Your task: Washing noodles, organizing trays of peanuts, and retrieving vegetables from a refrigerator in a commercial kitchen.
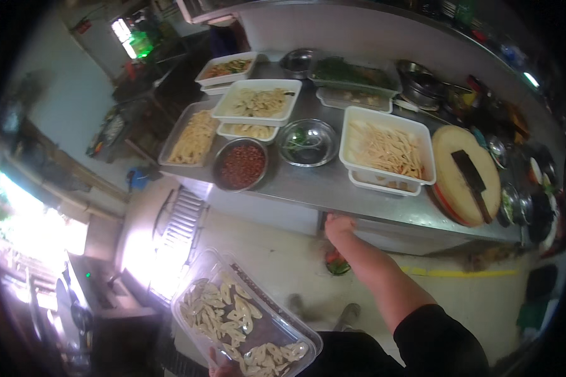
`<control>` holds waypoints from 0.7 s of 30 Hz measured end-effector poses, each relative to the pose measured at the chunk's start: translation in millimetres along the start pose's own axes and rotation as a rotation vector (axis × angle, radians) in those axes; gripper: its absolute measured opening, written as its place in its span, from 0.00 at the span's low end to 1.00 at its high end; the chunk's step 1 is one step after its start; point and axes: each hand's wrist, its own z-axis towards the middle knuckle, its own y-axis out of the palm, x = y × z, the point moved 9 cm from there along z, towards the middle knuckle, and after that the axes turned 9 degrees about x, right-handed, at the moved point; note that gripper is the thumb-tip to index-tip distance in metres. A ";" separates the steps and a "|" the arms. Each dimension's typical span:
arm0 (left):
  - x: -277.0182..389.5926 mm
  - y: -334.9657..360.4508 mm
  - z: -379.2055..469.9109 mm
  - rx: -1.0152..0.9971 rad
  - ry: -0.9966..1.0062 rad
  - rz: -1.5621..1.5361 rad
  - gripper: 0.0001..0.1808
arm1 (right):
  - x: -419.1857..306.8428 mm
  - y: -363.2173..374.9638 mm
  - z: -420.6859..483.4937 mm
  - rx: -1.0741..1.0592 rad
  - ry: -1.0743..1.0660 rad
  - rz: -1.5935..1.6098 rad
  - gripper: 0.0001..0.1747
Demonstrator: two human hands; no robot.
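Observation:
My left hand (222,368) is at the bottom edge of the view, holding a clear plastic container (287,308) of pale sliced food (238,313). My right arm reaches forward, and my right hand (340,224) is at the front of the steel counter, just under its edge; its fingers are partly hidden there. On the counter above that hand are a steel bowl (307,158) with some green herbs and a white plastic tub (387,141) of pale strips, stacked on another tub.
A bowl of red pieces (243,165) and white tubs (257,101) of food stand on the counter (306,193). At right, a cleaver (469,174) lies on a round chopping board (486,155). Something red and green (337,264) is on the floor below my right arm.

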 end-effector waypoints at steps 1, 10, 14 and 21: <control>4.9 3.3 12.6 -0.017 -0.025 0.010 0.42 | 2.5 5.0 5.8 -0.056 0.071 -0.037 0.24; 60.1 44.3 167.8 -0.389 -0.151 0.262 0.43 | 6.9 3.6 8.6 -0.033 0.326 0.051 0.23; 71.9 89.2 176.1 -0.498 -0.223 0.376 0.44 | 1.0 72.2 -63.3 0.191 0.572 0.379 0.14; 61.3 158.9 167.4 -0.675 -0.314 0.528 0.41 | -83.2 116.7 -351.0 -0.454 -0.007 0.339 0.24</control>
